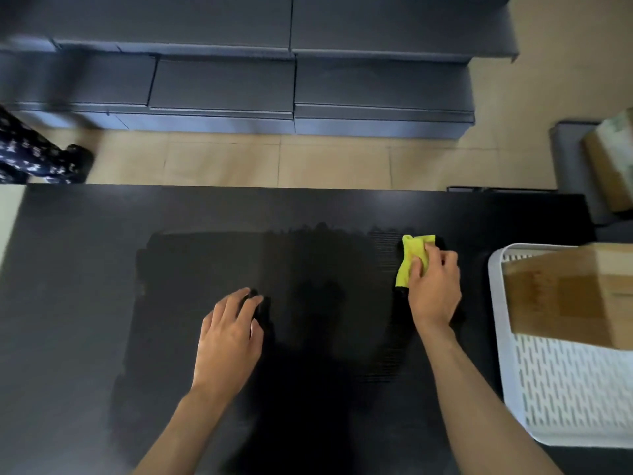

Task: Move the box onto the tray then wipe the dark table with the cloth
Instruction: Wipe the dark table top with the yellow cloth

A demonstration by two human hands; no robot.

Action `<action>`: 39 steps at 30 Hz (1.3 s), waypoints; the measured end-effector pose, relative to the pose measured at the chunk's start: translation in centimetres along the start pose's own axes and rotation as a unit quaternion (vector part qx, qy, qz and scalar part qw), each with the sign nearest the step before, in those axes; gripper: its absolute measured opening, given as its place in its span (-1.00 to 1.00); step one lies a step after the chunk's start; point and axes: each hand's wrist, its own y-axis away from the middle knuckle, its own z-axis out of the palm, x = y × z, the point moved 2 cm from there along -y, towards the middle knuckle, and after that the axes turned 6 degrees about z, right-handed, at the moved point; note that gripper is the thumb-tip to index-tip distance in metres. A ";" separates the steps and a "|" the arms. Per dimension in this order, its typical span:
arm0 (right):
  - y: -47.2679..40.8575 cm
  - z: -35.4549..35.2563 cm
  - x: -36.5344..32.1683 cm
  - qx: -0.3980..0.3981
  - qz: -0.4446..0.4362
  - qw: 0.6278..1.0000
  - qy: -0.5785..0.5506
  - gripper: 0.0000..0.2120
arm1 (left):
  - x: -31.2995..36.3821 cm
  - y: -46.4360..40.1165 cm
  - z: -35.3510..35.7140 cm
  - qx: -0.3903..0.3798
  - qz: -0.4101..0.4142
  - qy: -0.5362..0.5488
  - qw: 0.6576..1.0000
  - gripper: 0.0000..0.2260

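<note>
A brown cardboard box (568, 296) stands on the white perforated tray (561, 399) at the right edge of the dark table (82, 269). My right hand (433, 289) presses a crumpled yellow cloth (412, 260) flat on the table, just left of the tray. My left hand (229, 337) rests palm down on the table near the middle, fingers spread, holding nothing. A darker, damp-looking patch covers the table's middle, from the left hand to the cloth.
Beyond the table's far edge lie a tan tiled floor and grey stepped units (239, 87). A person's patterned trouser leg and dark shoe (41, 156) stand at the far left. Another cardboard box (609, 159) sits on a grey seat at the far right.
</note>
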 end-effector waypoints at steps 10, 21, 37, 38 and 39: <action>-3.3 0.6 1.2 -0.004 -0.064 0.998 0.000 -0.58 | 6.6 1.2 1.3 -0.002 -0.005 0.011 1.000 -0.62; 3.5 -1.2 6.2 -0.100 -0.209 0.972 -0.022 -0.63 | 8.6 4.2 2.6 -0.021 0.012 0.008 1.000 -0.60; 18.8 -3.4 13.3 -0.133 -0.167 0.977 0.005 -0.61 | 7.7 13.2 2.3 -0.047 0.059 0.036 0.996 -0.63; 19.6 -3.5 13.7 -0.133 -0.165 0.977 0.006 -0.61 | 7.0 14.0 2.2 -0.045 0.053 0.039 0.997 -0.64; 20.3 -3.6 14.2 -0.133 -0.164 0.977 0.007 -0.61 | 6.2 14.9 1.9 -0.042 0.041 0.043 0.997 -0.64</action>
